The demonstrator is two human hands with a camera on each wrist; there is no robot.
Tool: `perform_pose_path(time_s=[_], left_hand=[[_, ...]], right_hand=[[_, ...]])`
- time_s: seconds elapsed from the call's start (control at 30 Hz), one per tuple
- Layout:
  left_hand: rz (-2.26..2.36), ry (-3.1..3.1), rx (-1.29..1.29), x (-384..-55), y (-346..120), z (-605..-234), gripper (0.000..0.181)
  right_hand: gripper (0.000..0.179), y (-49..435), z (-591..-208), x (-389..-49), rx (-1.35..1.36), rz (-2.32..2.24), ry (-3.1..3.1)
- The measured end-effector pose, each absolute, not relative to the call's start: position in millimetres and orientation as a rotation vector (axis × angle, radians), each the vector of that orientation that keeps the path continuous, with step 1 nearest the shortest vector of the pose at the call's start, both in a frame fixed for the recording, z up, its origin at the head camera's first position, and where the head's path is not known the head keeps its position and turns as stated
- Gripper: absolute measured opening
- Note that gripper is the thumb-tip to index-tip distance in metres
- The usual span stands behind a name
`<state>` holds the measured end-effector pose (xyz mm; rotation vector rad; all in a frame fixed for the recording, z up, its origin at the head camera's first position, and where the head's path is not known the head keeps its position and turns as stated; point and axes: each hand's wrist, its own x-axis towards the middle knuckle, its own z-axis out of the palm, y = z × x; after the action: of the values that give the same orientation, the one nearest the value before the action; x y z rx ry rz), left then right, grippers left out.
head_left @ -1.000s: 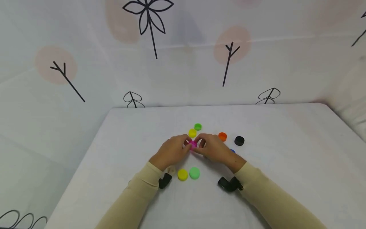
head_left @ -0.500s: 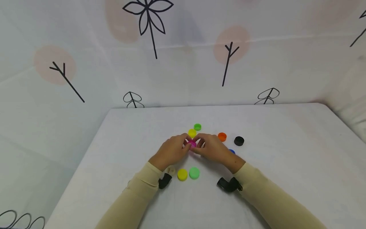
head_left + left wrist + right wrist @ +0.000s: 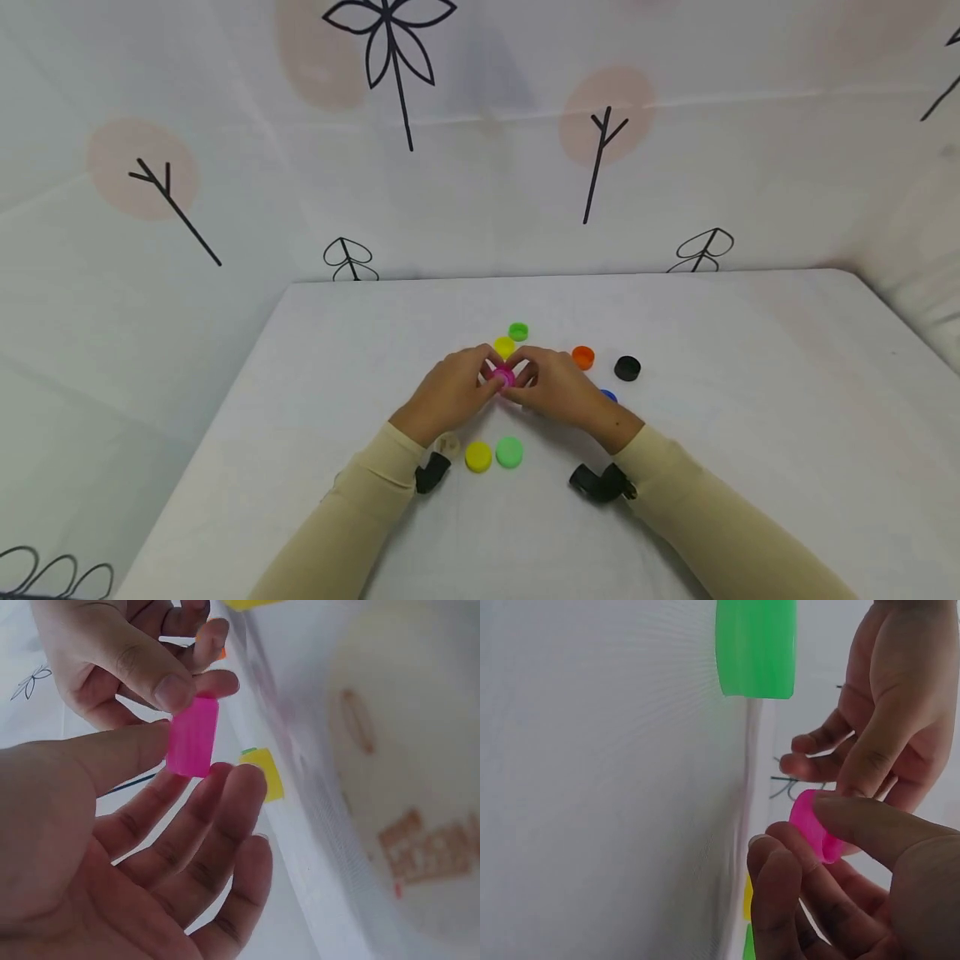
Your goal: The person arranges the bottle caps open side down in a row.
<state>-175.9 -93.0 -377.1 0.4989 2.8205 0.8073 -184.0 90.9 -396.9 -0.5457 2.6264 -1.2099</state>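
A pink bottle cap [image 3: 504, 378] is held between both hands over the middle of the white table. My left hand [image 3: 450, 390] pinches its left side, and my right hand [image 3: 558, 387] pinches the right side. In the left wrist view the pink cap [image 3: 193, 739] stands edge-on between thumbs and fingers. The right wrist view has the cap [image 3: 808, 821] tilted, partly covered by the right thumb. Just beyond the hands lies a yellow cap [image 3: 504, 347], with a green cap [image 3: 518, 332] behind it.
Nearer me lie a beige cap [image 3: 447, 445], a yellow cap [image 3: 478, 457] and a light green cap [image 3: 509, 452]. To the right are an orange cap [image 3: 582, 357], a black cap [image 3: 627, 368] and a blue cap [image 3: 609, 396] partly hidden by the right hand. A patterned cloth [image 3: 480, 192] hangs behind.
Both hands stay in nearly the same place with their hold on the pink cap. The cap has turned slightly between the fingers. The other caps have not moved.
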Motion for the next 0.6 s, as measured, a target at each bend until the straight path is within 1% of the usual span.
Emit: perform_pose_path(time_s=[0.1, 0.23, 0.37, 0.6], left_hand=[[0.860, 2.854, 0.557, -176.5, -94.0, -377.7, 0.025], [0.921, 2.882, 0.615, -176.3, -94.6, -377.3, 0.024], [0.947, 2.895, 0.630, -175.9, -94.6, -377.3, 0.024], [0.971, 2.918, 0.643, -176.1, -94.1, -376.8, 0.024]], right_hand=[[0.036, 92.0, -397.7, -184.7, -0.511, -1.308, 2.543], [0.032, 92.9, -397.5, -185.1, -0.494, -1.394, 2.478], [0.028, 92.4, -396.6, -184.7, -0.469, -1.404, 2.478], [0.027, 91.1, -394.8, -184.7, -0.456, -1.453, 2.484]])
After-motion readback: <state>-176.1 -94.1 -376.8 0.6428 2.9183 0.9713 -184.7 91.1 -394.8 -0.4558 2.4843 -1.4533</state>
